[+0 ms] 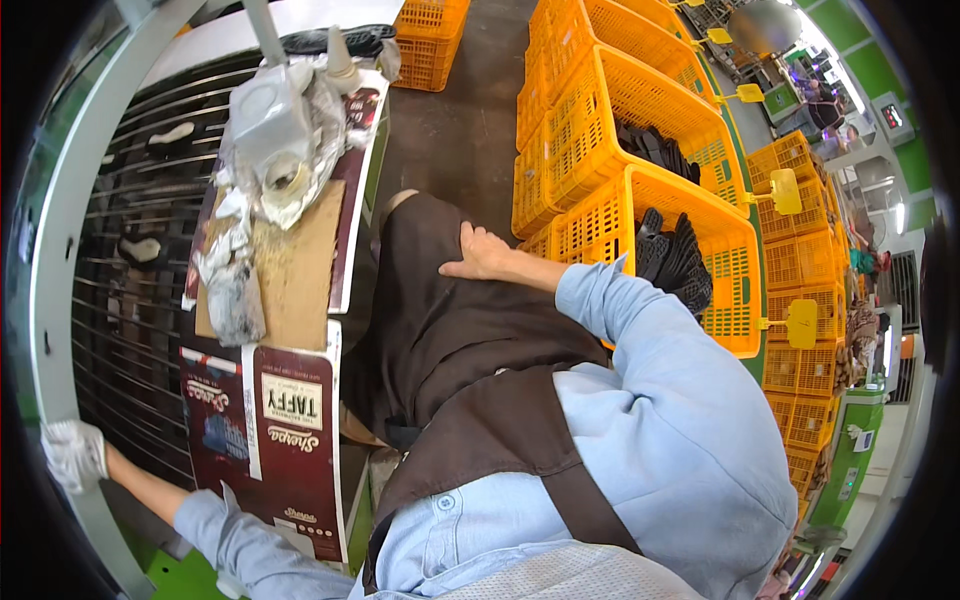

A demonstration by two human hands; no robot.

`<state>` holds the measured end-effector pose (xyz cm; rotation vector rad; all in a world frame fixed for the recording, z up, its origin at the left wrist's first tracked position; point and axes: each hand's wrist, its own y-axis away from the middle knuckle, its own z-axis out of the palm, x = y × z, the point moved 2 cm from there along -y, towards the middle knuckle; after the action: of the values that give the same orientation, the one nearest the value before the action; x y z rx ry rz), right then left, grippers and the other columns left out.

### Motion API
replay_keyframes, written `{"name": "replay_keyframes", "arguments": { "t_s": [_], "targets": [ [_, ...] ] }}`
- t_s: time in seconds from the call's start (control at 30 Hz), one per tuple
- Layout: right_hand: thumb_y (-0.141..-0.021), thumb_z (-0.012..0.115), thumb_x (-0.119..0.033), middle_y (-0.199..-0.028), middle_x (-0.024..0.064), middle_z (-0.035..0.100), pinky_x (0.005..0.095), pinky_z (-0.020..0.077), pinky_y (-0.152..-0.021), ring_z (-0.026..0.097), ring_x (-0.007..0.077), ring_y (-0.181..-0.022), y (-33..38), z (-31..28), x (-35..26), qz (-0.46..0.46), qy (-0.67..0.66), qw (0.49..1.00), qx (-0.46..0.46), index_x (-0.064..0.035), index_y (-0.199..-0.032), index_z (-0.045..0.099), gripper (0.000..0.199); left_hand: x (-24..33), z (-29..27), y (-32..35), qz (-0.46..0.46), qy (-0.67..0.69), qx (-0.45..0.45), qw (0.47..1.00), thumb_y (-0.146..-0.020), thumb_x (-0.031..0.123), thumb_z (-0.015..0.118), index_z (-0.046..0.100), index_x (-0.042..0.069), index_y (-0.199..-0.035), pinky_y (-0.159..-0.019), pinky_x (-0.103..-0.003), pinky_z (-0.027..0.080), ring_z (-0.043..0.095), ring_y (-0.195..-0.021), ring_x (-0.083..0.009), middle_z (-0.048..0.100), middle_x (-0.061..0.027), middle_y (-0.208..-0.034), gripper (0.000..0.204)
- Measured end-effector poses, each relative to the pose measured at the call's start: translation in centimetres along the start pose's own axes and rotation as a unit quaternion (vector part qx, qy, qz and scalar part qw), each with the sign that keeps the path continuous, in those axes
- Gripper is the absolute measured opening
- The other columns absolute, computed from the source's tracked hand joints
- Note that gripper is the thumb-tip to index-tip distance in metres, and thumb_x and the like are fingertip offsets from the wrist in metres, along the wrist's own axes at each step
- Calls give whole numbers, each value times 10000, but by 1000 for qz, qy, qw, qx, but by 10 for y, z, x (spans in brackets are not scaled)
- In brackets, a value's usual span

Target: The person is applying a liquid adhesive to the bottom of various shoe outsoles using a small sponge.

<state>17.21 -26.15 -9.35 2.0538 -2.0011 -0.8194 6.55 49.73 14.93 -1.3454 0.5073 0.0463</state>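
My left hand (75,455), in a white glove, is at the far left with its fingers curled over the grey metal frame (52,300). My bare right hand (482,252) lies flat on my thigh over the dark brown apron (440,300), thumb apart and nothing in it. Between my hands runs a narrow ledge covered with dark red printed cardboard (265,480) and a brown cardboard piece (300,270). On it sit a cloudy plastic container (268,118), a stained round tub (285,182), a white nozzle bottle (341,65) and a smudged, crumpled rag (236,303).
Left of the ledge, a rack of metal rods (120,310) carries pale sole-shaped pieces (140,248). Yellow crates (575,130) stand stacked on my right; the nearest holds black ribbed pieces (672,260). Another yellow crate (430,45) stands ahead. More crates (800,350) line the far right.
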Motion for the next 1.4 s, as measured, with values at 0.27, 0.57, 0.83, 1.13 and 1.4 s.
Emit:
{"name": "replay_keyframes", "arguments": {
  "t_s": [0.27, 0.57, 0.83, 1.13, 1.4],
  "targets": [
    [-749, 651, -619, -1187, 332, 505, 465, 450, -943, 526, 457, -1099, -40, 13, 24, -69, -68, 992, -82, 109, -1296, 321, 968, -9, -66, -45, -120, 153, -271, 943, -940, 408, 469, 727, 98, -996, -754, -440, 520, 667, -848, -324, 710, -122, -943, 407],
    [-867, 572, -293, -1049, 231, 649, 456, 488, -867, 616, 390, -995, -66, -54, 86, -271, -123, 935, -194, -3, -1170, 584, 420, 249, -359, -127, -2, 704, -274, 655, -882, -83, 530, 608, -94, -1099, -925, -349, 505, 633, -979, -259, 670, -146, -1040, 231],
    [-926, 580, -228, -914, 87, 688, 282, 526, -721, 673, 153, -782, -78, -257, 329, -244, -536, 795, 145, -2, -1079, 643, 279, 404, -550, -153, 342, 810, -225, 419, -745, -67, 646, 621, 25, -981, -785, -408, 508, 631, -865, -327, 643, -138, -949, 255],
    [-782, 649, -424, -997, 261, 669, 421, 506, -825, 648, 376, -953, -193, -196, 541, 239, -212, 901, 292, 52, -947, 679, 504, 323, -593, -53, 330, 754, -403, 401, -804, 1, 624, 617, 41, -916, -743, -426, 506, 631, -804, -340, 651, -144, -869, 119],
    [-578, 765, -703, -1359, 330, 432, 429, 398, -1030, 481, 421, -1236, -215, -157, 504, 316, -174, 925, 123, 28, -1485, 96, 1343, 210, -575, 141, -8, 534, -795, 286, -915, 152, 625, 664, -14, -1021, -809, -320, 505, 667, -841, -211, 696, -126, -951, 201]
  ]
}}
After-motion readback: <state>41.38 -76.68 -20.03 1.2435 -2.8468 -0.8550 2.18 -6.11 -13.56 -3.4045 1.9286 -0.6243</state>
